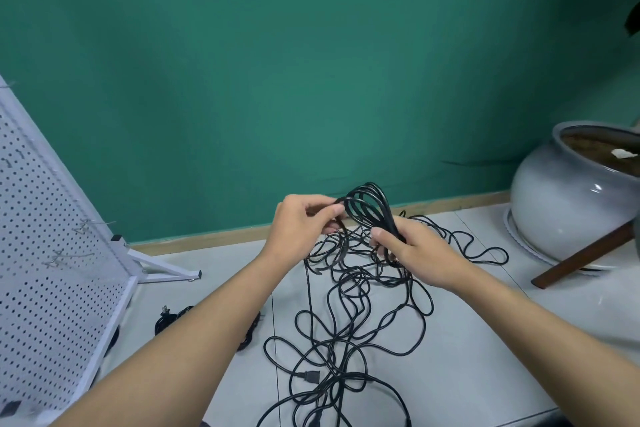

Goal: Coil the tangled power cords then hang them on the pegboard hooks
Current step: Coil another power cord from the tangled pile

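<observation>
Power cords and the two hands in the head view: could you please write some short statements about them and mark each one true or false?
1. The right hand grips the coiled loops. True.
2. The left hand pinches the same coiled loops at their edge. True.
3. A cord already hangs on the pegboard. False: the hooks in view carry no cord.
4. All the cord is coiled. False: a tangled pile lies below the hands.
5. The plant pot stands left of the hands. False: it stands to their right.
</observation>
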